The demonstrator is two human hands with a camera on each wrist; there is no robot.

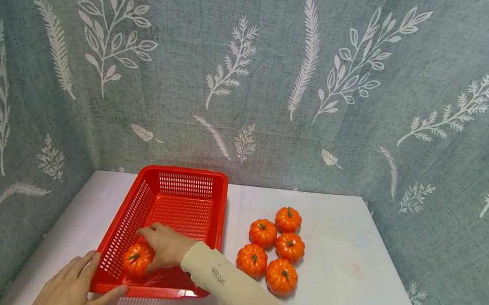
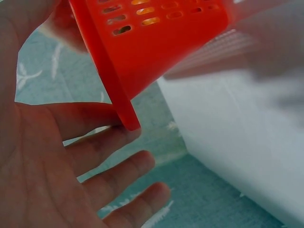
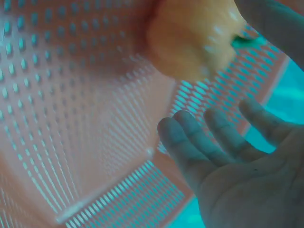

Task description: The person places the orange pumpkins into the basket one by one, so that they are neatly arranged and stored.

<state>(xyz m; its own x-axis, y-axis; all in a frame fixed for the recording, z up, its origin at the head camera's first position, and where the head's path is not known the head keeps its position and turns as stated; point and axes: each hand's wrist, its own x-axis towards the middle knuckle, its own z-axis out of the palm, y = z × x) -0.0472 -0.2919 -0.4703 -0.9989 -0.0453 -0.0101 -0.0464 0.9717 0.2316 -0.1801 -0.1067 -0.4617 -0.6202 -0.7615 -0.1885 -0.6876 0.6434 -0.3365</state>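
A red perforated plastic basket stands on the left part of the white table. Inside its near left corner sits an orange toy pumpkin with a green stem. My right hand reaches into the basket beside this pumpkin. In the right wrist view its fingers are spread, with a gap between them and the blurred pumpkin; the thumb lies close to the pumpkin. My left hand rests at the near left corner of the basket, fingers along the outside and thumb on the front rim. Its fingers look fairly straight against the rim.
Several more orange pumpkins sit in a cluster on the white table, right of the basket. Grey-green cloth with white leaf prints hangs behind the table and on both sides. The right forearm's cream sleeve crosses the basket's near right corner.
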